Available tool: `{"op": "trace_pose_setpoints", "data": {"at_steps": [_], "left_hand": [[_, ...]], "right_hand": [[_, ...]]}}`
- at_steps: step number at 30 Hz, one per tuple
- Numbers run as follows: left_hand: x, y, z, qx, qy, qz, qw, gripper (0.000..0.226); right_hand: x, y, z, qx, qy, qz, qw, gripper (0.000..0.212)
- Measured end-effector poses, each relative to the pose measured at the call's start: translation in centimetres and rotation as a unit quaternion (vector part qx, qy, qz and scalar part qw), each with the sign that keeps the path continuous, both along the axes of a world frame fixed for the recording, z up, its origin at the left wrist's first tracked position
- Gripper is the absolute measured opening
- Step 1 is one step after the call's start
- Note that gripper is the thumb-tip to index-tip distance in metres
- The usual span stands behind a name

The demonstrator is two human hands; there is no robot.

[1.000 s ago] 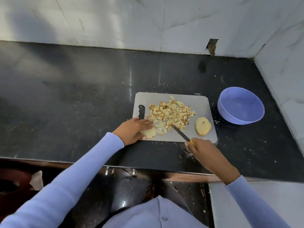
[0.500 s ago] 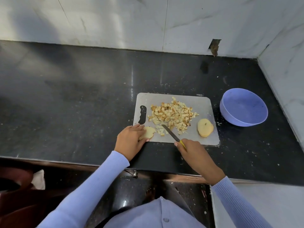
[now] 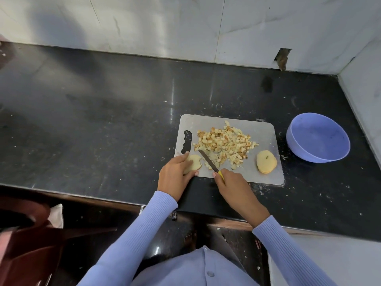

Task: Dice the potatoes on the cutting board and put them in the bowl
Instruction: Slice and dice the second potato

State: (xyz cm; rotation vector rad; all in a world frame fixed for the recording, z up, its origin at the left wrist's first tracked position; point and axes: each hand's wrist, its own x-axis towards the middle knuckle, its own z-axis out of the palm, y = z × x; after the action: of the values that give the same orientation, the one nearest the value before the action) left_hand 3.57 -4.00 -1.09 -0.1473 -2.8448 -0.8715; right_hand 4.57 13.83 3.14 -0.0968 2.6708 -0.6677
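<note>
A grey cutting board [image 3: 266, 131] lies on the black counter. A heap of diced potato [image 3: 224, 142] covers its middle. My left hand [image 3: 175, 176] holds a stack of potato slices [image 3: 194, 165] at the board's near left corner, thumb and fingers around it. My right hand [image 3: 233, 183] grips a yellow-handled knife [image 3: 209, 162] whose blade lies on the board just right of those slices, pointing up-left. Another stack of potato slices [image 3: 266, 162] sits near the board's right edge. The purple bowl [image 3: 318, 137], with nothing in it, stands right of the board.
The black counter [image 3: 103, 124] stretches wide to the left, with potato specks around the board. White marble walls close the back and right side. A dark red chair [image 3: 26, 240] stands below the counter's front edge at lower left.
My left hand has pulled the slice stack away from the diced heap toward the near left corner. The knife and right hand shifted left along with it.
</note>
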Motion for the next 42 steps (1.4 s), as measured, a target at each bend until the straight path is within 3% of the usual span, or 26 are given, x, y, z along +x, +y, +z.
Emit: {"op": "trace_pose_setpoints", "data": {"at_steps": [9,18,23,26,42], "left_hand": [[0.4,1.4,-0.9,0.067,0.027,0.025,0.997,0.019],[0.1,-0.6,-0.5,0.125,-0.016,-0.007,0.992,0.053],[-0.8,-5.0,0.3,0.017,0.004,-0.036,0.999,0.043],[-1.1,-6.0,0.4,0.016,-0.04,-0.066,0.997,0.037],[-2.9,-5.9,0.6,0.037,-0.041,-0.095,0.994,0.025]], "right_hand": [[0.1,-0.5,-0.3,0.002,0.003,-0.003,1.0,0.033],[-0.2,-1.5,-0.8,0.008,0.023,-0.006,1.0,0.03],[-0.3,-0.6,-0.8,0.011,0.019,-0.009,1.0,0.029],[-0.3,-0.1,-0.7,0.008,0.014,-0.015,1.0,0.029],[-0.8,0.9,-0.3,0.017,0.003,-0.026,1.0,0.032]]}}
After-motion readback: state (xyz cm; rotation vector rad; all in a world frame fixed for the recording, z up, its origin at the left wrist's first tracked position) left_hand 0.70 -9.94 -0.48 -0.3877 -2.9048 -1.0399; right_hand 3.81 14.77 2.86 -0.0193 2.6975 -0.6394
